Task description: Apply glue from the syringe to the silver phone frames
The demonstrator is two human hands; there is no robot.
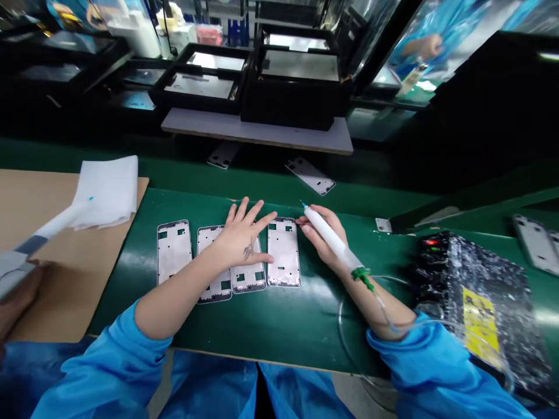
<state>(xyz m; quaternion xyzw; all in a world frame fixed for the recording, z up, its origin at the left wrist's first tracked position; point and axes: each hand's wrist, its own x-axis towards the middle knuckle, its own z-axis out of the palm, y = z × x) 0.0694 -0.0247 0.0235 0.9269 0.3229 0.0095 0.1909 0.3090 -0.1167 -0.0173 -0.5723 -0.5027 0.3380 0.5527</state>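
- Gripping a white syringe (325, 231), the right hand (339, 226) is closed round the barrel; from my remote post I see both just right of the rightmost panel (283, 250), over the green bench (279, 326).
- Syringe, appearance: slim, smooth, pale barrel; narrow blue nozzle (303, 204) in front; bright green fitting (361, 274) at the rear, with a clear tube (340, 319) trailing.
- Syringe, orientation: I read its long axis as a slant from near right to far left, the nozzle pointing away from the wearer.
- Left hand (244, 235): palm down, fingers fanned wide, across the two middle panels (248, 281); the thumb reaches over the rightmost. I cannot tell how firmly it presses.
- Panels, appearance: four flat, light-grey rectangles in a row, dark at the ends, pierced by small openings.
- Panels, orientation: long axes run from the wearer toward the far edge, roughly parallel; I find the larger openings at the far end of the leftmost panel (172, 250) and the rightmost.
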